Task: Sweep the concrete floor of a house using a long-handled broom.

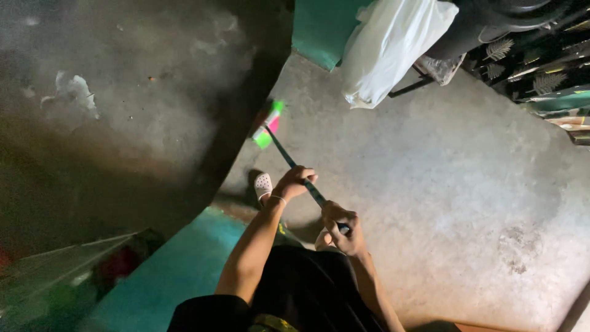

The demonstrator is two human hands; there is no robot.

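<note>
I look down at a bare concrete floor [430, 184]. Both hands grip the dark handle [289, 161] of a broom. My left hand [294, 182] holds it further down the shaft. My right hand [342, 226] holds the top end, close to my body. The green and pink broom head [268, 125] rests on the floor by the foot of a dark, stained wall [123, 110], and looks blurred. My foot in a white perforated clog [263, 185] stands just left of my left hand.
A white plastic bag [387, 46] hangs at the top, beside a teal surface [319, 27]. Dark patterned fabric [541, 67] lies at the top right. A teal ledge [178, 270] runs along the lower left, with clear plastic sheeting [61, 270] beside it.
</note>
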